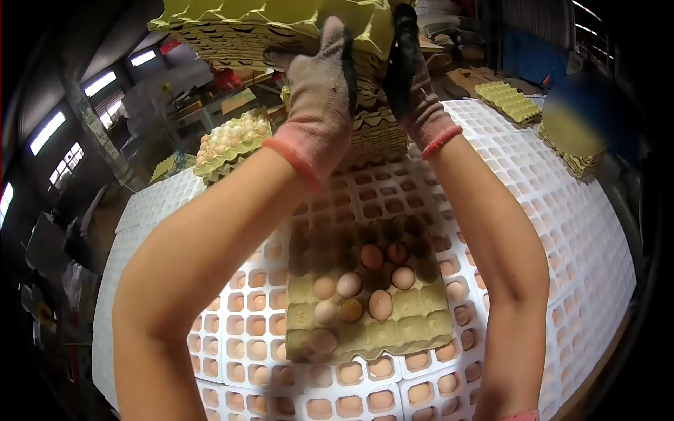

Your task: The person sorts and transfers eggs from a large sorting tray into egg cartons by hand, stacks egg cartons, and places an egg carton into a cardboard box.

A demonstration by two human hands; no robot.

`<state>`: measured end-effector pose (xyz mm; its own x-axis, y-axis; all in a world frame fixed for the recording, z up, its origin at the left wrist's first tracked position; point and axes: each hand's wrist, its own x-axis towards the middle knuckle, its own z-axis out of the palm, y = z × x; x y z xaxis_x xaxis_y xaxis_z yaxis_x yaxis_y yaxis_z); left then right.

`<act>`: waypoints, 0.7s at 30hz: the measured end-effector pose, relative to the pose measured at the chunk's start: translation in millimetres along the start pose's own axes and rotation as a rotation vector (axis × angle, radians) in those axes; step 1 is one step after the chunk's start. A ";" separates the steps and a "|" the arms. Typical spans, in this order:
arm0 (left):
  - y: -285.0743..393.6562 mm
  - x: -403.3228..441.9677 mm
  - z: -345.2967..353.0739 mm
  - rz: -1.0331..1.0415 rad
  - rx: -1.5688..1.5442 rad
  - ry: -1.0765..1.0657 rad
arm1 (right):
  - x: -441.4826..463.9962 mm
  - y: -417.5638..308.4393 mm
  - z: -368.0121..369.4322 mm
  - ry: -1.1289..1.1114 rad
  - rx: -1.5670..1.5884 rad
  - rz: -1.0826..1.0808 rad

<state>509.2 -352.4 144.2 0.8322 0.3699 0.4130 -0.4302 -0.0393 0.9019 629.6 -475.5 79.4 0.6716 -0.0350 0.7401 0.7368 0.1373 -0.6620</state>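
Both my hands wear light knit gloves with dark coating and pink cuffs. Raised at the top of the view, my left hand point(319, 91) grips a stack of yellow-green pulp egg trays point(260, 31), thumb up against its near edge. At the stack's right side, my right hand point(414, 88) presses its dark-coated fingers along the edge; its fingertips are partly hidden. Behind and below my hands stands another pile of egg trays point(379, 137). Nearer to me, a single pulp tray point(414, 326) holds several loose eggs point(349, 284), one apparently broken.
White foam trays point(583, 281) filled with eggs cover the table. At the back left sits a pulp tray heaped with eggs point(235, 137). An egg tray point(509, 100) and a tray pile point(572, 151) are at the far right.
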 end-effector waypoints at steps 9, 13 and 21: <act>0.3 33.7 -25.2 0.356 0.362 -0.125 | 23.7 20.6 21.6 -0.052 0.006 0.068; -1.3 31.9 -33.9 0.371 0.383 -0.173 | 21.9 22.4 27.8 -0.074 -0.002 0.075; 11.5 14.7 -40.9 0.230 0.242 -0.085 | 14.5 16.1 29.9 -0.079 0.006 0.096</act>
<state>502.2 -309.5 155.5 0.7537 0.2481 0.6086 -0.5228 -0.3350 0.7839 648.9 -444.1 83.0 0.7305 0.0566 0.6805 0.6688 0.1417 -0.7298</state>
